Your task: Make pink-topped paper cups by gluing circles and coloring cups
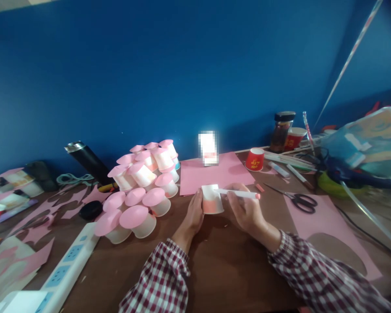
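While the left hand (193,213) grips a paper cup (211,199) at mid-counter (221,269), fingers round it, the right hand (246,208) holds a marker (239,194) at its rim; finished: pile of pink-capped cups (140,191) (about twenty); in hand: one, uncapped; pink paper (215,171) behind

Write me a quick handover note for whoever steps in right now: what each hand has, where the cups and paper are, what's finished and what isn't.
Left hand: gripping the upside-down paper cup on the table.
Right hand: holding a white marker with a pink tip, laid across the cup's upturned base.
Done: a pile of cups with pink discs sits to the left. The cup in hand is pink on its lower part, white above, with no disc.
Around: pink paper sheet behind the cup, scissors to the right, pink offcuts far left, red cup at the back.
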